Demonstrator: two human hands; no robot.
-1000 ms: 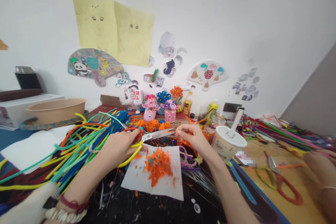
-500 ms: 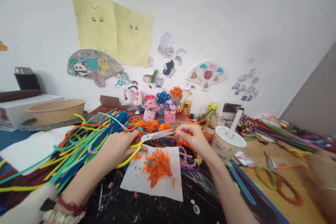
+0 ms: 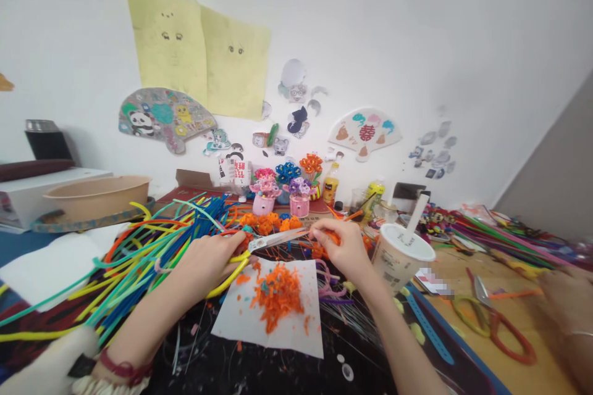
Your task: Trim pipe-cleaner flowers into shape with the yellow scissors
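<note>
My left hand [image 3: 215, 254] is closed around the handles of a pair of scissors [image 3: 278, 239] with yellow and red grips. Their blades point right, nearly together. At the blade tips, my right hand [image 3: 340, 247] pinches an orange pipe cleaner [image 3: 332, 236]; the fingers hide most of it. Below the blades lies a sheet of white paper [image 3: 227, 318] bearing a heap of orange fuzzy clippings [image 3: 280, 296] with a few teal bits. Orange pipe-cleaner flowers [image 3: 264, 222] lie behind the scissors.
Many coloured pipe cleaners [image 3: 134, 271] spread at left. A lidded cup [image 3: 393, 259] with a straw stands beside my right wrist. Another pair of scissors [image 3: 504, 327] lies on the right, near another person's blurred hand [image 3: 563, 302]. Pots of pipe-cleaner flowers [image 3: 300, 203] and a bottle [image 3: 331, 185] stand behind.
The fingers of my right hand have shifted slightly, and more orange shows between them. My left hand and the scissors stay almost still. The other person's hand moves a little.
</note>
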